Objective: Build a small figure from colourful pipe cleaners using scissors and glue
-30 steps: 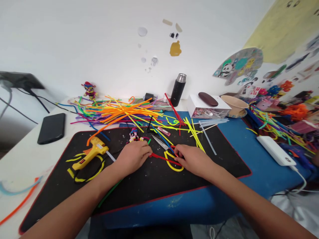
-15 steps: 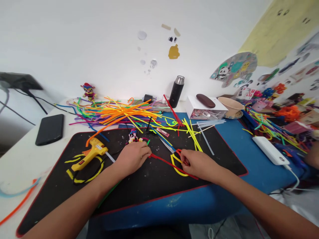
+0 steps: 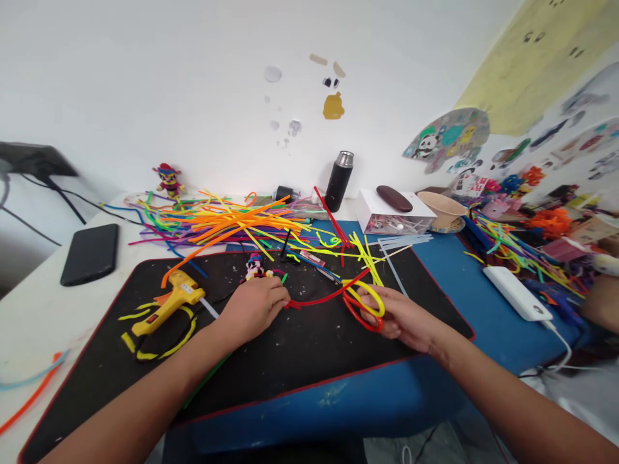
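Pinched in my left hand (image 3: 255, 306) is one end of a red pipe cleaner (image 3: 324, 299), which curves up to the right behind the scissors' handles. My right hand (image 3: 399, 314) has its fingers in the red and yellow handle loops of a pair of scissors (image 3: 363, 303). The blades point away to the upper left, low over the black mat (image 3: 300, 361). Just beyond my left hand sits a small figure (image 3: 255, 265) in pink, white and blue, partly hidden by the hand.
A yellow glue gun (image 3: 169, 303) lies left, with a yellow strip around it. Behind is a pile of coloured pipe cleaners (image 3: 232, 222). A black bottle (image 3: 340, 182), a white box (image 3: 394, 212) and a bowl (image 3: 442, 207) stand at the back. A white power bank (image 3: 517, 293) lies right.
My right hand has lifted and turned the scissors, which lay on the mat, handles now up. The red pipe cleaner's far end has swung upward. My left hand stays nearly in place.
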`<state>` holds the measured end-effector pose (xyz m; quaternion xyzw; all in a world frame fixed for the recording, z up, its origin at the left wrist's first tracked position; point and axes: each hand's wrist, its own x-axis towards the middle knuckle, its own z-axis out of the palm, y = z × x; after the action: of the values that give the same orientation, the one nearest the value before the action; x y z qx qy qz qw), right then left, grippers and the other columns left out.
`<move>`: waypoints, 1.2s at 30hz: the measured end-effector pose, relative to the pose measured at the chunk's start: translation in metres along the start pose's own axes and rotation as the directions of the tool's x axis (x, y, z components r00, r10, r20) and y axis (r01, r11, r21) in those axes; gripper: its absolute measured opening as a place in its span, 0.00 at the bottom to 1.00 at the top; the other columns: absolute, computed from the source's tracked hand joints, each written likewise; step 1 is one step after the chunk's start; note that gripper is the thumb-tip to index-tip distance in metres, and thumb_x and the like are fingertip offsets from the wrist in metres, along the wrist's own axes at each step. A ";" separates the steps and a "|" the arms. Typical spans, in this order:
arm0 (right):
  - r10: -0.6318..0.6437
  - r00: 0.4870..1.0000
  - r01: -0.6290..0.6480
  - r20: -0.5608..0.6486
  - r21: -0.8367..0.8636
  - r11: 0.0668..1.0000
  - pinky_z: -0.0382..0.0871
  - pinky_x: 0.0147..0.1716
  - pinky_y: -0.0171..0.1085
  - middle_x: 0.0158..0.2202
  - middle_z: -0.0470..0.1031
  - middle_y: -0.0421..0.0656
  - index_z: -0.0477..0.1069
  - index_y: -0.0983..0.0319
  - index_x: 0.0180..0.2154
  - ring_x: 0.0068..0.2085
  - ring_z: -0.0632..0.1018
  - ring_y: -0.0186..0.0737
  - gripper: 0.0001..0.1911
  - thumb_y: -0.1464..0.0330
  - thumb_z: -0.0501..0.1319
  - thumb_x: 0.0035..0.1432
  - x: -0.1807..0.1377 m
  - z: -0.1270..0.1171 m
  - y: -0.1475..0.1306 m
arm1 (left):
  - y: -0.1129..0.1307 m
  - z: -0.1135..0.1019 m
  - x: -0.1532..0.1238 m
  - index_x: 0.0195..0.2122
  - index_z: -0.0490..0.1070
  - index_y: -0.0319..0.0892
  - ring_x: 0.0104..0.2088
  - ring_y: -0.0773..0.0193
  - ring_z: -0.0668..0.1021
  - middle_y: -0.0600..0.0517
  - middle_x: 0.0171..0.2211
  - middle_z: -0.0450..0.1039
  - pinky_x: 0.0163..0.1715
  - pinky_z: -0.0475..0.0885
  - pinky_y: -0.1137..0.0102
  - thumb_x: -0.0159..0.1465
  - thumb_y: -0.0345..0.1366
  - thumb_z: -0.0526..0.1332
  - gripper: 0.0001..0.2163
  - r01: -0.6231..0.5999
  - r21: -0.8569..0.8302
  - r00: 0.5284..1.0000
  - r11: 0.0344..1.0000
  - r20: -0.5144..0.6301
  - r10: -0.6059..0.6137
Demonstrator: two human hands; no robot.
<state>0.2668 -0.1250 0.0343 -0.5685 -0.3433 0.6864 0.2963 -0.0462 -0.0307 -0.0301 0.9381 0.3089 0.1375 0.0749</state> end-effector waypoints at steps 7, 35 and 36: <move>0.001 0.998 -0.001 0.059 -0.011 1.000 0.36 0.18 0.27 0.23 0.66 0.32 0.64 0.60 0.37 0.19 0.52 0.22 0.27 0.51 0.76 0.52 0.007 0.008 0.011 | 0.000 0.002 0.000 0.38 0.78 0.44 0.37 0.58 0.80 0.50 0.35 0.77 0.37 0.68 0.65 0.74 0.33 0.57 0.11 -0.008 0.025 1.000 1.000 -0.001 0.008; 0.030 0.980 0.011 0.196 -0.204 0.979 0.64 0.20 0.26 0.30 0.77 0.37 0.72 0.62 0.44 0.21 0.73 0.26 0.20 0.60 0.74 0.56 -0.047 0.029 0.017 | -0.006 0.003 -0.003 0.46 0.80 0.47 0.44 0.57 0.83 0.49 0.44 0.84 0.45 0.75 0.66 0.75 0.36 0.55 0.13 0.109 -0.191 0.991 0.976 -0.060 -0.122; 0.068 0.976 -0.022 0.208 -0.213 0.977 0.62 0.17 0.25 0.30 0.78 0.37 0.72 0.62 0.45 0.20 0.73 0.26 0.20 0.60 0.74 0.56 -0.048 0.029 0.020 | -0.006 0.002 -0.003 0.46 0.80 0.47 0.45 0.57 0.83 0.49 0.45 0.84 0.46 0.75 0.66 0.75 0.37 0.55 0.12 0.112 -0.203 0.990 0.973 -0.059 -0.126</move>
<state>0.2464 -0.1786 0.0495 -0.5271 -0.4303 0.7102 0.1806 -0.0517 -0.0279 -0.0340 0.9002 0.3517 0.1964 0.1653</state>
